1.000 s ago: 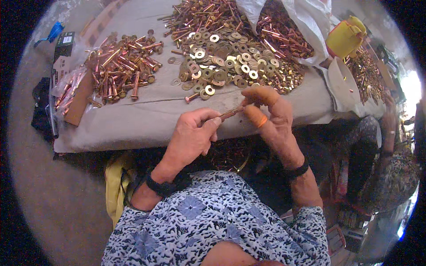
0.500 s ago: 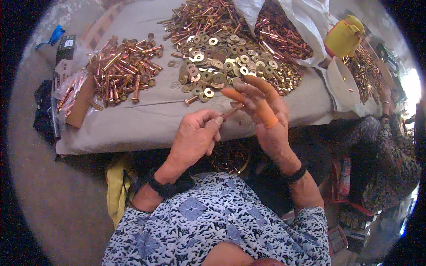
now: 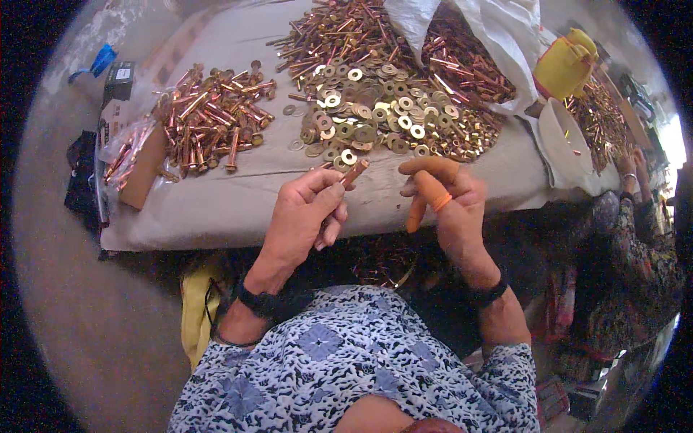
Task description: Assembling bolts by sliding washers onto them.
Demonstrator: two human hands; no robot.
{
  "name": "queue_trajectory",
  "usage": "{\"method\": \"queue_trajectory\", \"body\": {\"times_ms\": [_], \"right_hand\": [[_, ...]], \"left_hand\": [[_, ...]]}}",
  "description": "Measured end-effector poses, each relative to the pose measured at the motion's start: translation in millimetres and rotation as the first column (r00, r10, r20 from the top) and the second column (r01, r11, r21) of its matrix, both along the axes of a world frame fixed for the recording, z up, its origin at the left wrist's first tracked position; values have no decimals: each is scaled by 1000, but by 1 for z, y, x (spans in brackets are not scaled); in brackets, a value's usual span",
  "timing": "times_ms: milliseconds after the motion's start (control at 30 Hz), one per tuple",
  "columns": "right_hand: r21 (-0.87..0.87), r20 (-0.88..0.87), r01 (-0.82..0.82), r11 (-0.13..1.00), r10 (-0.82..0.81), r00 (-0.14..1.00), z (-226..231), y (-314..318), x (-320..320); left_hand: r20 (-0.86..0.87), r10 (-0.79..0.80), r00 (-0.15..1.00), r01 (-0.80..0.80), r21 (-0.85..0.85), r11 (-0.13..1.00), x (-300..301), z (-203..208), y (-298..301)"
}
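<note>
My left hand (image 3: 303,216) is closed around a copper-coloured bolt (image 3: 355,173), whose end points up and to the right past the thumb. To its right, my right hand (image 3: 458,206) wears orange finger covers and has its fingers bent together; whatever they pinch, if anything, is hidden. Both hands are above the front edge of the cloth-covered table (image 3: 245,191). Just beyond them lies a heap of flat brass-coloured washers (image 3: 368,108), with small nuts (image 3: 473,133) on its right side. On the left sits a pile of bolts with nuts and washers (image 3: 209,119).
More bolts (image 3: 339,36) are heaped at the back, beside a white sack (image 3: 505,43) of bolts. A yellow container (image 3: 567,65) and a white bowl (image 3: 559,137) stand at the right. Another person's hand (image 3: 632,166) is at the far right. A cardboard piece (image 3: 144,169) lies left.
My right hand has drawn away from the bolt to the right and down, its fingers curling in. The left hand still grips the bolt, its end now tilted up. The view has shifted slightly.
</note>
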State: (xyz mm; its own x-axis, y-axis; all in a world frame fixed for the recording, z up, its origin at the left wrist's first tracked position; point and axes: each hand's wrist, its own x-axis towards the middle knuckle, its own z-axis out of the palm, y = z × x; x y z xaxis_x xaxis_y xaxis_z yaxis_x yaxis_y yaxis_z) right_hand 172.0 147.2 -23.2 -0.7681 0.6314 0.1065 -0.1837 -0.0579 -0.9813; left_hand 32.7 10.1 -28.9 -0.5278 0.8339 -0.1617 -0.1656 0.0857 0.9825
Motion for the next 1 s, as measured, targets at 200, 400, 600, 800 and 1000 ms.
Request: {"method": "queue_trajectory", "body": {"times_ms": [200,400,600,800,1000], "right_hand": [[251,27,-58,966,53,998,-6,-1,-2],[466,139,-110,878,50,989,-17,4,-7],[573,130,-97,813,27,991,-19,2,-9],[767,60,1,642,-74,995,-23,6,-21],[937,122,-34,349,-232,965,-23,1,-61]], "left_hand": [[-37,-38,999,38,-4,999,1,-2,-3],[-131,76,988,-79,-14,997,-14,7,-8],[-758,558,337,-577,301,759,-122,107,-26],[-938,-61,341,-341,-184,922,-68,15,-11],[-958,-129,258,-279,-201,939,-39,-2,5]]}}
